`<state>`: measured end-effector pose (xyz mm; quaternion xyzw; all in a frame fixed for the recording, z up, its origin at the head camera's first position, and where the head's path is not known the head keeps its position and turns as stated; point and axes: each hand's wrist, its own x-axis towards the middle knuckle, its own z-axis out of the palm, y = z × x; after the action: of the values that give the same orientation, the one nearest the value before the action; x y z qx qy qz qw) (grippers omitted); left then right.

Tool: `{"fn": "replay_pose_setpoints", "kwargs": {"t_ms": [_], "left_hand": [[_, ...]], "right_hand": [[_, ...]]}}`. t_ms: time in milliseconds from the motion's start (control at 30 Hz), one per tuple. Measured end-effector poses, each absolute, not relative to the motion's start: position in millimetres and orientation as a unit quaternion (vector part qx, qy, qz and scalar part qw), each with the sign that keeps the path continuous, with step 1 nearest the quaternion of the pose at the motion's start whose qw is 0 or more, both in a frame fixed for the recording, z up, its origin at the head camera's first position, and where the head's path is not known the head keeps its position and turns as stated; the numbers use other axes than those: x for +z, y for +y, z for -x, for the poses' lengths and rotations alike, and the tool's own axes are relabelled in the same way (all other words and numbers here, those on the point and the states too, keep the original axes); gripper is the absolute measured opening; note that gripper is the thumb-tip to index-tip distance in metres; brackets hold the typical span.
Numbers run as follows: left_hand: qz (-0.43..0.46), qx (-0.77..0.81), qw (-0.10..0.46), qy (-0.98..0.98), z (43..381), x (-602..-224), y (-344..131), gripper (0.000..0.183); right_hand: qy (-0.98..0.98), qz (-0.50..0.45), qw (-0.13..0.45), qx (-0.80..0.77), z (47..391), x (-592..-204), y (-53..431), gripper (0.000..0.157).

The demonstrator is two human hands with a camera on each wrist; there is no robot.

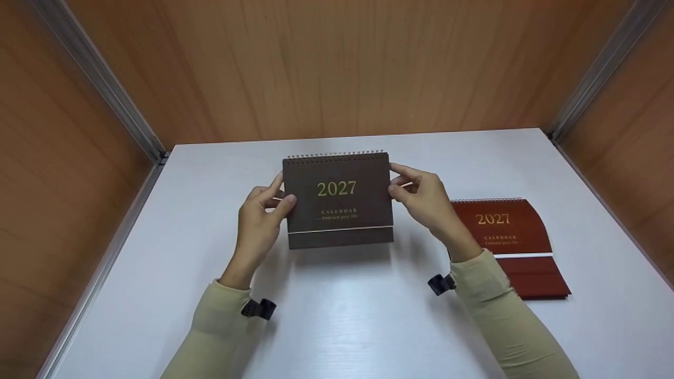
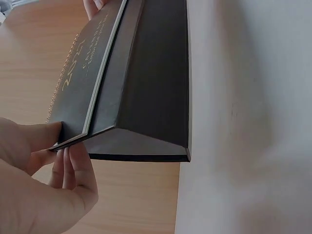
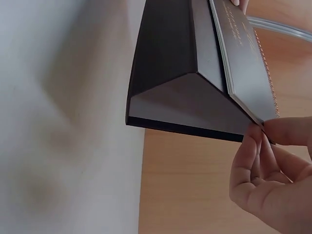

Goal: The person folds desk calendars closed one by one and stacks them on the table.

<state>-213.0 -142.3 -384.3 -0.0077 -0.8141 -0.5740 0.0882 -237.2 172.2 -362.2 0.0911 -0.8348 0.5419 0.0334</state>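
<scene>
A dark grey-brown desk calendar [image 1: 339, 202] with gold "2027" lettering and a spiral binding along its top is held up in front of me. My left hand [image 1: 260, 216] pinches its left side, thumb on the front cover and fingers behind. On the opposite side my right hand [image 1: 424, 200] pinches the edge between thumb and fingers. Both wrist views show the calendar's folded stand [image 2: 156, 83] spread into a hollow triangular shape, apart from the table. In the right wrist view the page stack [image 3: 243, 63] lies against the stand's front panel.
A red desk calendar [image 1: 513, 231], also marked 2027, lies on the white table [image 1: 337, 337] at the right, partly behind my right forearm. Wooden panels [image 1: 337, 68] with metal corner posts [image 1: 100, 68] enclose the back and sides.
</scene>
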Motion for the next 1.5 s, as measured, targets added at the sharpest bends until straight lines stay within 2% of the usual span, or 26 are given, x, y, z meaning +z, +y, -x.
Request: {"fn": "replay_pose_setpoints", "kwargs": {"t_ms": [533, 767, 1500], "left_hand": [[0.027, -0.62, 0.019, -0.784, 214.8, -385.8, -110.2, 0.058], [0.019, -0.628, -0.006, -0.778, 216.0, -390.5, -102.9, 0.058], [0.013, -0.613, -0.038, -0.789, 217.2, -406.3, -98.4, 0.057]], "right_hand": [[-0.838, -0.055, -0.048, 0.541, 231.3, -360.0, 214.8, 0.05], [-0.846, -0.05, -0.057, 0.527, 229.0, -361.8, 221.5, 0.05], [-0.848, -0.042, -0.096, 0.52, 232.5, -377.6, 228.8, 0.052]]}}
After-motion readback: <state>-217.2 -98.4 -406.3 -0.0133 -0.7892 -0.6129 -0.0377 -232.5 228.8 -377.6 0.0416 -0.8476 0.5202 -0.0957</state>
